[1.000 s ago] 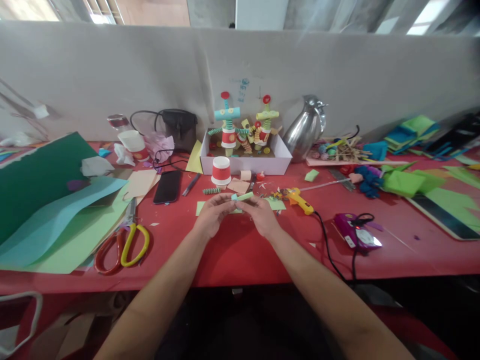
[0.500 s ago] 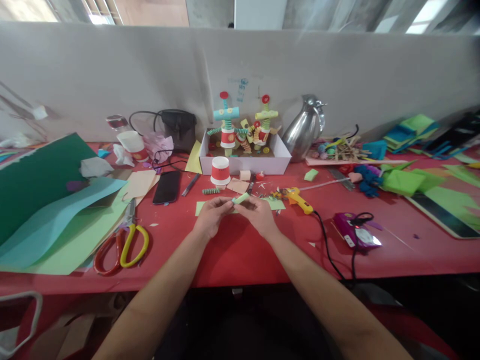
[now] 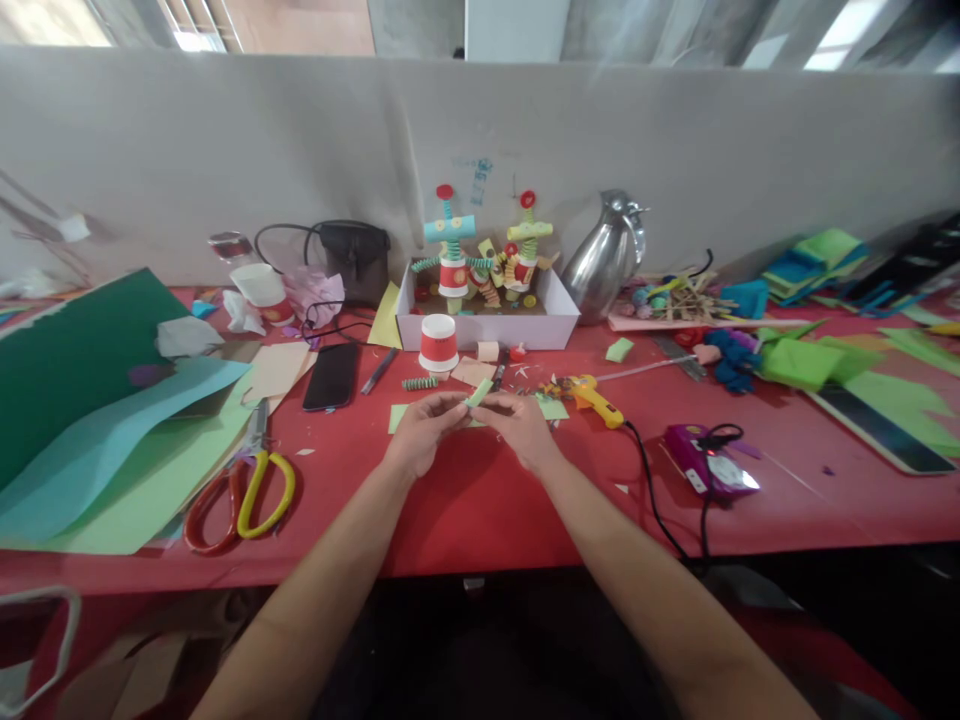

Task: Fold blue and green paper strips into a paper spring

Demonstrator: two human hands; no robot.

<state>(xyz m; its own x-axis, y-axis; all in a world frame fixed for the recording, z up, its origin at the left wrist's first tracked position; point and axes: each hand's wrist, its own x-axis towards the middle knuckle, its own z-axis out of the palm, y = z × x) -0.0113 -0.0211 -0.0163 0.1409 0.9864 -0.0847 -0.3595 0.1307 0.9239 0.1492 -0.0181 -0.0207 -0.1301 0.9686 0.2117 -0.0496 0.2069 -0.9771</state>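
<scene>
Between my two hands, above the red tabletop, is a small folded light-green paper strip. My left hand pinches its left end, where a bluish bit shows. My right hand closes on its lower right side with the fingertips nearly touching the left ones. Under the hands lies a flat green paper, partly covered. Just beyond are a coiled paper spring, an upside-down red and white paper cup and a tan paper piece. A yellow glue gun lies to the right.
A white box with paper-cup figures stands at the back beside a steel jug. Scissors, a phone and coloured sheets lie left. A purple device with a black cable sits right.
The green strip has tilted more upright between my fingers. My hands stay together in nearly the same place, and the whole view has shifted slightly.
</scene>
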